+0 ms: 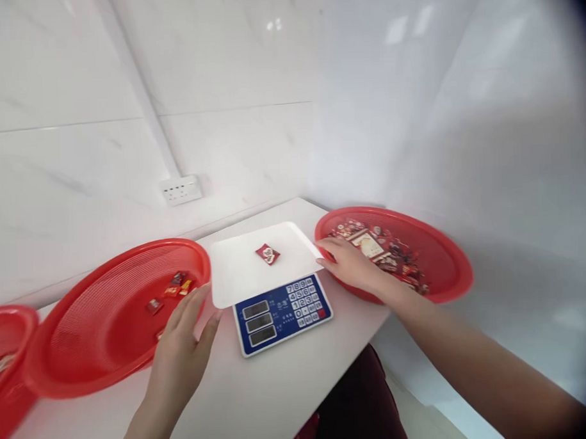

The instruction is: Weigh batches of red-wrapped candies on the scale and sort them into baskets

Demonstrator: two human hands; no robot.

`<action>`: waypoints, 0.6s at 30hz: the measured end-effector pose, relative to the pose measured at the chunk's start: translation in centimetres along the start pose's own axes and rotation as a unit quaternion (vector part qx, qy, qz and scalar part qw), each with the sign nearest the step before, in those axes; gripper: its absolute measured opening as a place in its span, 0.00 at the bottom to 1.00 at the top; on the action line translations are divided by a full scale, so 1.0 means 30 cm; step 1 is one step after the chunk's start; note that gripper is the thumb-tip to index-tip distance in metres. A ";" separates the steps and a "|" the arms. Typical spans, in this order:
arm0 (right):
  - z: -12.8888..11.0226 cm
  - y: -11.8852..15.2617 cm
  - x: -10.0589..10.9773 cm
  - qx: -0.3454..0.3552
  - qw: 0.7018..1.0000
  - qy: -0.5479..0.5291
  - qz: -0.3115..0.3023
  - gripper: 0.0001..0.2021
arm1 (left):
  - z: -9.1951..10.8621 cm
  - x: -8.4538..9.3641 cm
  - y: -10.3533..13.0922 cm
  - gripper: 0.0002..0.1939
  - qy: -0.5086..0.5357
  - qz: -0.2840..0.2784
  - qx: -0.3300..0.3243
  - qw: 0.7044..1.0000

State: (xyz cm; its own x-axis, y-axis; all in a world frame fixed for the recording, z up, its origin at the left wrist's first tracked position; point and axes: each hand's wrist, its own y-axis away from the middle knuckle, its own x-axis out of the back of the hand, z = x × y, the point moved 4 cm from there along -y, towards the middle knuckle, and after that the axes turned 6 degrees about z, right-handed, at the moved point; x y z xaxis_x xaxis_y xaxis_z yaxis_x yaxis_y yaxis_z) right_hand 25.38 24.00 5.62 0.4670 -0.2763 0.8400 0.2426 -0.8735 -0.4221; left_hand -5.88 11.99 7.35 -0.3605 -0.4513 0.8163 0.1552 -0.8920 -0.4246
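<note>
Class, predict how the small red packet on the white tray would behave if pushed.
The red packet would probably slide rather than roll, since it lies flat. It looks light, being tiny beside the white tray. That tray appears smooth, so the packet may slip easily.

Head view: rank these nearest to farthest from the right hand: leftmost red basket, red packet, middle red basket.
1. Red packet: on the white tray, left of the right hand.
2. Middle red basket: left of the tray.
3. Leftmost red basket: at the picture's left edge.
</note>
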 end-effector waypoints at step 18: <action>0.488 0.076 0.108 -0.253 0.965 -0.055 -0.038 0.17 | 0.321 -0.231 0.017 0.21 0.367 -0.196 0.012 0.909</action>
State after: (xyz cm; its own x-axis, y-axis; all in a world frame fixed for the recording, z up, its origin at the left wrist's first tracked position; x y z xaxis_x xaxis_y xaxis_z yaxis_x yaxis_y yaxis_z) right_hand 39.90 26.99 2.38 0.5588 -0.1830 0.8088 -0.1537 -0.9813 -0.1158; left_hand 5.56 14.39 5.25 -0.9077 0.0324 0.4183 -0.1003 -0.9849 -0.1413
